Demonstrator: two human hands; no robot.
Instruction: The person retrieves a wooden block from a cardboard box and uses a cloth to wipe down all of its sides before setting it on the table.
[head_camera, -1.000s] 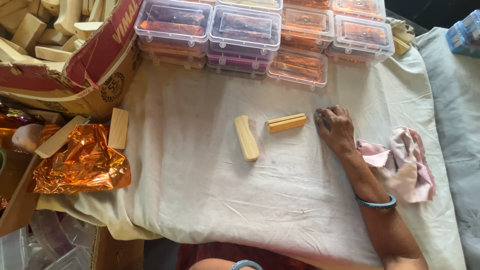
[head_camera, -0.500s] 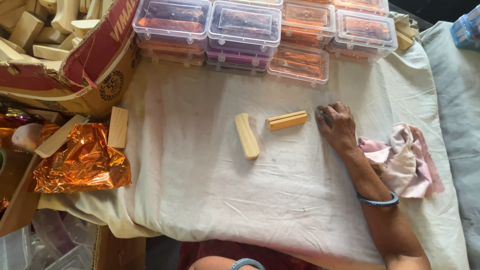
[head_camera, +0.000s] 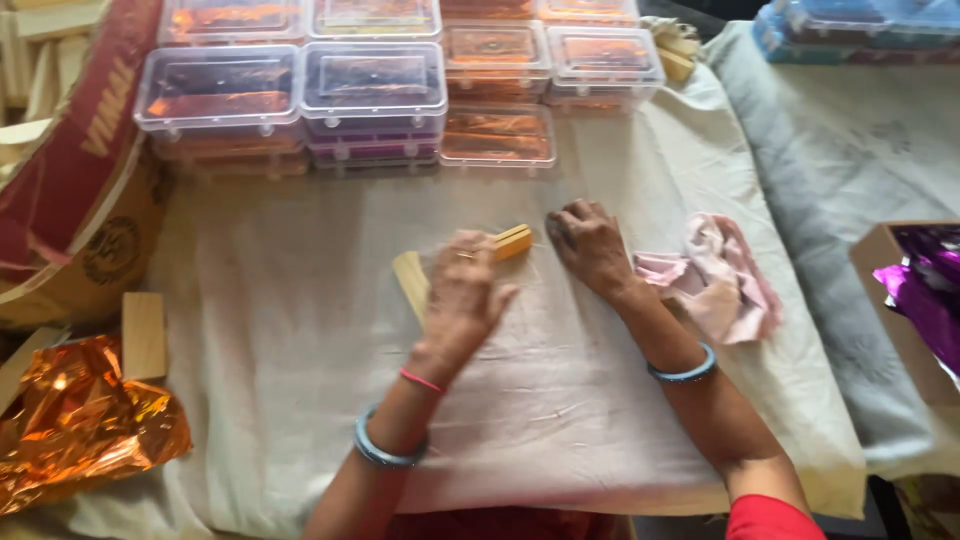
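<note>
Two pale wooden blocks lie on a cream cloth (head_camera: 300, 380). My left hand (head_camera: 462, 295) hovers over them, blurred, partly covering the longer block (head_camera: 408, 278) and the near end of the shorter yellowish block (head_camera: 515, 241); whether it grips either I cannot tell. My right hand (head_camera: 590, 245) rests flat on the cloth just right of the shorter block, fingers loosely curled, holding nothing. Both wrists wear blue bangles.
Clear plastic lidded boxes (head_camera: 372, 88) are stacked along the far edge. A cardboard box (head_camera: 70, 200) of wooden blocks stands at left, with orange foil (head_camera: 80, 430) and a loose block (head_camera: 143, 335) below it. A pink rag (head_camera: 715, 275) lies right; purple foil (head_camera: 925, 290) sits in a box.
My left hand has come into view from below and reached over the two blocks. The right hand has stayed beside the shorter block.
</note>
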